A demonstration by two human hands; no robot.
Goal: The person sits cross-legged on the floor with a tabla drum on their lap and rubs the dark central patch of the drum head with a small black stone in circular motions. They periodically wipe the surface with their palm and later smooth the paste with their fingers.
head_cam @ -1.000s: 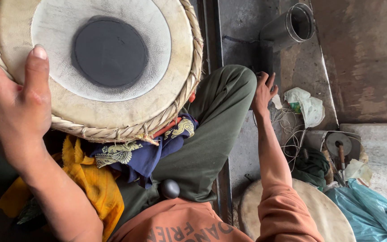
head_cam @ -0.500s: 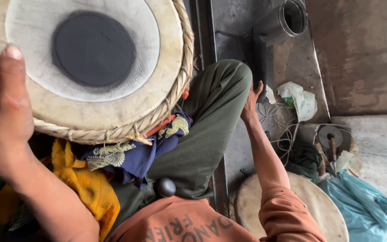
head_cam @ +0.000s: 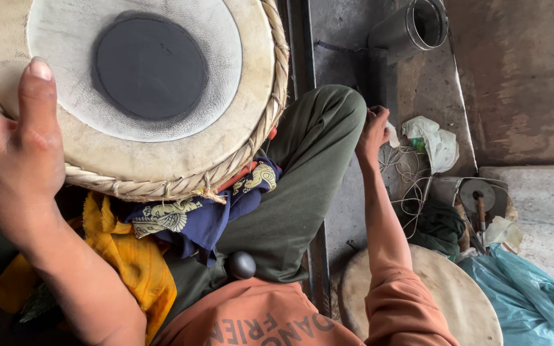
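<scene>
Grey concrete floor fills the frame's right. Upper left, our left hand grips the drum. Our right hand closes on white cloth at centre right.

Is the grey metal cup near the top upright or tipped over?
Tipped: the grey metal cup lies on its side on the floor, its open mouth facing sideways. Contents cannot tell.

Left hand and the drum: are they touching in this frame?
Touching. The head view shows the left hand gripping the rim of the drum, with the thumb pressed flat on the pale skin and no gap visible.
</scene>
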